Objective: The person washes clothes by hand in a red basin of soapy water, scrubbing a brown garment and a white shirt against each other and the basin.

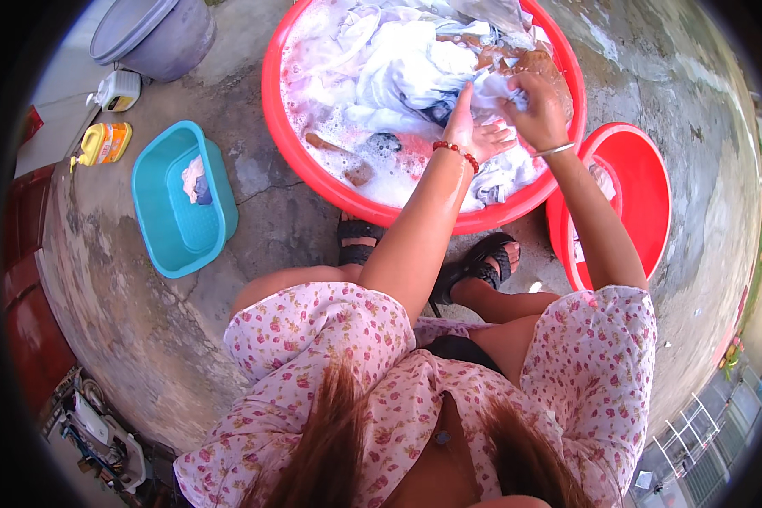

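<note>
A large round red plastic basin (305, 166) holds foamy water with white and light-coloured clothes (406, 70) and some brown cloth. Above its near right part is my left hand (476, 133), palm up with fingers spread, a red bead bracelet at the wrist. Just to its right, my right hand (536, 108), wearing a silvery bangle, pinches a small whitish wet cloth (495, 89). Part of that cloth lies against or close behind my left thumb; whether they touch is hard to tell.
A teal plastic basin (184, 222) with small cloths stands on the concrete at left. Behind it are a yellow bottle (105, 143), a white jug (119, 91) and a grey tub (159, 38). A red bucket (641, 184) with cloth inside adjoins the large basin at right.
</note>
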